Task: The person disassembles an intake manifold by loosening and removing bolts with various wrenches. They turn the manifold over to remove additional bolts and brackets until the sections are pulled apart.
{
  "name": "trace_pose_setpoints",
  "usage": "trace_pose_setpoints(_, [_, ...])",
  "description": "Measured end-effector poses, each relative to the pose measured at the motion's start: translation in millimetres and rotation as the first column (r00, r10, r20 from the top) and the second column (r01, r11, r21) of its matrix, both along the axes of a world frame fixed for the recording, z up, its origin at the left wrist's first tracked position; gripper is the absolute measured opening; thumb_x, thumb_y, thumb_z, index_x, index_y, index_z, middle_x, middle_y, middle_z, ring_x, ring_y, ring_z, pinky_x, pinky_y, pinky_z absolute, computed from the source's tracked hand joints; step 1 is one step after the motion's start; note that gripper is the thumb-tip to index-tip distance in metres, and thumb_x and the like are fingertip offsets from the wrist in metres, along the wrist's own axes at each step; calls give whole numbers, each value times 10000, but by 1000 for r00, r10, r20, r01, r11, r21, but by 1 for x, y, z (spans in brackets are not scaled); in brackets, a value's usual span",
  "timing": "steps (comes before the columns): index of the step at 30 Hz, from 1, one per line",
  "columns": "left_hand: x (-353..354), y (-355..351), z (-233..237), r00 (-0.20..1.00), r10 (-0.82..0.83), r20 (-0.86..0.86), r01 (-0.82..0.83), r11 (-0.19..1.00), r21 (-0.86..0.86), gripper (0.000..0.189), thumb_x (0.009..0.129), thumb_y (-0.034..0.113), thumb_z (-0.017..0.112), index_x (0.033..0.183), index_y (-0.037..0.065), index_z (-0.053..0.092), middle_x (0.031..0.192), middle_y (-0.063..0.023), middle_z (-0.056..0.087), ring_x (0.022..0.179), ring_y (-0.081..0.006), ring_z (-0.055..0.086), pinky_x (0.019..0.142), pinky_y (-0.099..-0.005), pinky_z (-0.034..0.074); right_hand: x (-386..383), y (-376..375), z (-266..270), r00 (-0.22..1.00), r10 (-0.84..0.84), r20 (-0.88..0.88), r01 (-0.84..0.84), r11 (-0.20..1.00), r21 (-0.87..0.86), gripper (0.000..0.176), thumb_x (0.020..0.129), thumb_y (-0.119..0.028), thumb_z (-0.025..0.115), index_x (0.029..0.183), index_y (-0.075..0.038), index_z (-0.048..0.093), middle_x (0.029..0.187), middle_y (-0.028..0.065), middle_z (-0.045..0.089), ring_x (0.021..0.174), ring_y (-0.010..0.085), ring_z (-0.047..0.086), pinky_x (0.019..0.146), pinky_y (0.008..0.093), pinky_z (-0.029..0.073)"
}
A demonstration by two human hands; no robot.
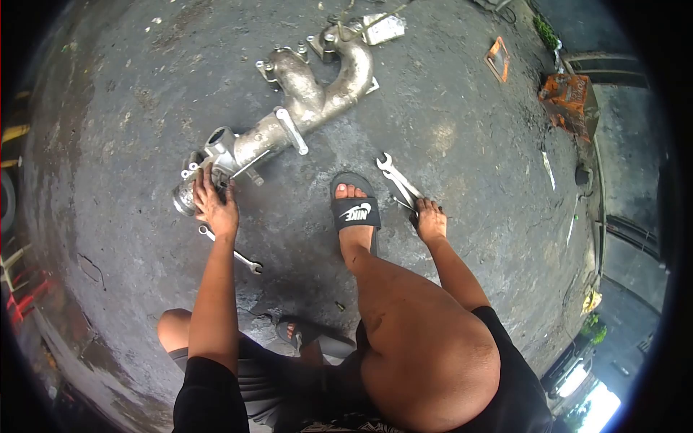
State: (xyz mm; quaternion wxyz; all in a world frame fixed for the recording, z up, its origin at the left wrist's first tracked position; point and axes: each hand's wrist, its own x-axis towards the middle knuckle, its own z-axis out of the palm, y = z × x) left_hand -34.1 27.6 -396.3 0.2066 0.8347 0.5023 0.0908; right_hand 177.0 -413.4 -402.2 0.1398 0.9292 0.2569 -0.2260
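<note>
A silvery cast-metal intake manifold [317,101] with curved pipes lies slantwise on the ground. My left hand [216,208] rests on its lower-left end with the fingers spread. A wrench [291,131] lies across the pipe, and a thin metal rod [250,164] leans near my left fingers. Below that hand, a combination wrench [232,250] is on the ground. To the right of my sandaled foot, my right hand [432,219] has its fingers closed around the lower ends of several wrenches [399,179], whose open jaws point away; the gripped ends are hidden.
My sandaled foot [356,209] stands between the hands. A crushed orange bag [569,101] and an orange-edged scrap [497,59] lie at the upper right. A whitish box-like piece [384,29] sits by the manifold's far end. Red metal parts [25,299] stand at the left edge.
</note>
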Motion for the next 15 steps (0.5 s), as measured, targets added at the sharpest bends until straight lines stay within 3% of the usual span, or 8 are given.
trace_pose_setpoints(2, [2,-2,5,1000,9,3,-9,1000,-20,683,846,333,680,1443,314,350,1522,4,293,1423,-272,201,1017,-673,189,0,4,-5,995,94,37,-94,996,8,429,861,-257,624,1245,-102,512,1235,83,575,1155,265,546,922,435,467])
trace_pose_setpoints(4, [3,-2,6,1000,15,-2,-15,1000,-15,680,839,343,686,1433,299,360,1517,-4,298,1427,-267,195,1027,-648,197,4,31,16,990,-83,-114,96,989,116,333,907,-233,571,1195,-73,529,1163,139,614,1063,344,589,885,439,478])
trace_pose_setpoints(5, [4,-3,8,999,27,-27,-28,999,-24,677,836,348,688,1428,296,363,1516,-7,297,1428,-264,193,1033,-637,199,5,48,21,992,-60,-115,74,990,120,333,907,-233,571,1195,-73,529,1163,139,614,1063,344,589,885,439,478])
trace_pose_setpoints(7, [3,-2,8,999,39,-31,-40,999,-25,678,834,350,689,1426,295,363,1516,-9,295,1429,-262,191,1042,-624,200,5,89,33,986,45,-161,41,871,489,283,943,-239,524,1188,-97,526,1087,147,622,1012,357,597,853,445,480])
trace_pose_setpoints(9, [5,-2,9,999,39,-31,-40,999,-30,678,832,352,691,1423,295,363,1517,-11,292,1430,-259,188,1050,-611,200,5,149,56,978,135,-161,6,747,665,252,953,-192,504,1193,-122,531,1051,156,604,1009,359,584,838,446,475])
trace_pose_setpoints(12, [5,-3,14,998,24,-54,-26,999,-42,689,827,345,691,1426,299,354,1528,-14,277,1437,-257,174,1067,-591,200,12,214,64,972,176,-158,-13,706,708,241,952,-157,500,1186,-146,557,1001,151,583,999,358,575,832,454,468])
trace_pose_setpoints(14, [7,-4,22,997,39,-64,-43,997,-63,690,826,338,690,1427,299,354,1530,-12,275,1439,-255,169,1067,-591,200,20,239,60,953,250,-171,-9,587,810,262,951,-145,500,1195,-160,593,962,141,559,974,344,558,853,441,458])
trace_pose_setpoints(15, [8,-4,25,996,41,-77,-47,995,-85,692,825,331,690,1428,300,353,1532,-10,273,1441,-254,164,1068,-590,199,24,248,60,949,265,-168,-20,584,811,262,951,-145,500,1195,-160,593,962,141,559,974,344,558,853,441,458])
